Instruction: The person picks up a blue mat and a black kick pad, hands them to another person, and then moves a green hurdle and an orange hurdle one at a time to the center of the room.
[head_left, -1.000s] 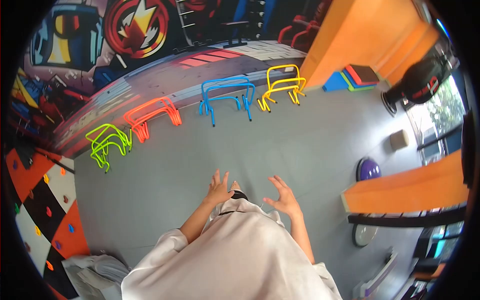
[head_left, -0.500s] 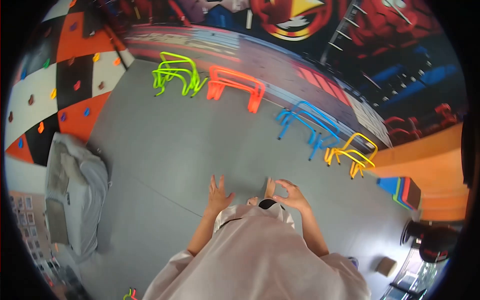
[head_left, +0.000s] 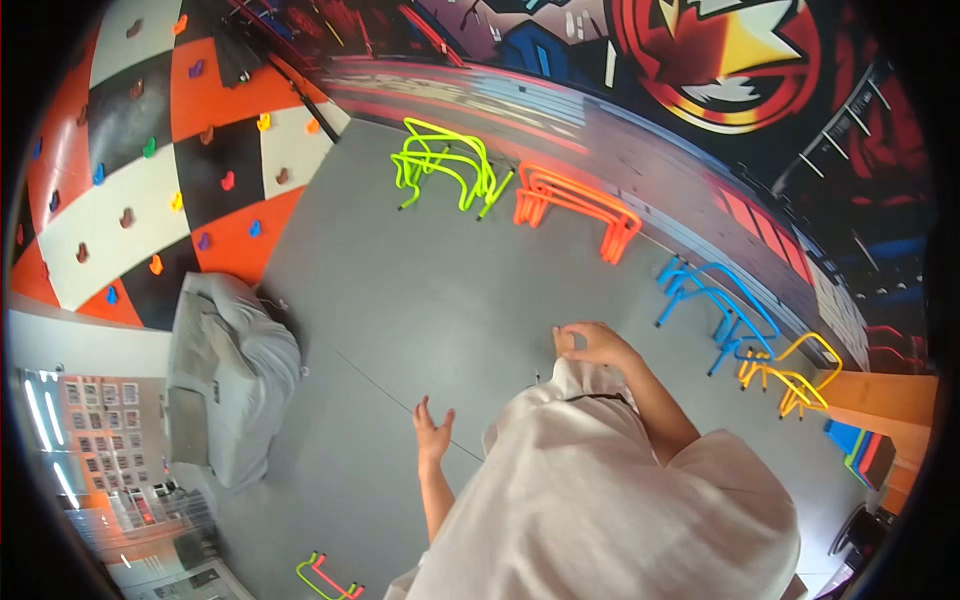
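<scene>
The left hand [head_left: 432, 428] hangs open and empty, fingers spread, above the grey floor [head_left: 420, 300]. The right hand [head_left: 592, 346] curls loosely, seemingly holding nothing. The orange hurdles [head_left: 575, 208] stand at twelve o'clock from it, the blue hurdles [head_left: 715, 298] at three.

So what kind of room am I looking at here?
Most likely an indoor gym or children's training room: a climbing wall with coloured holds, stacks of low hurdles, green, orange, blue and yellow, on a grey floor, and a mural wall behind.
</scene>
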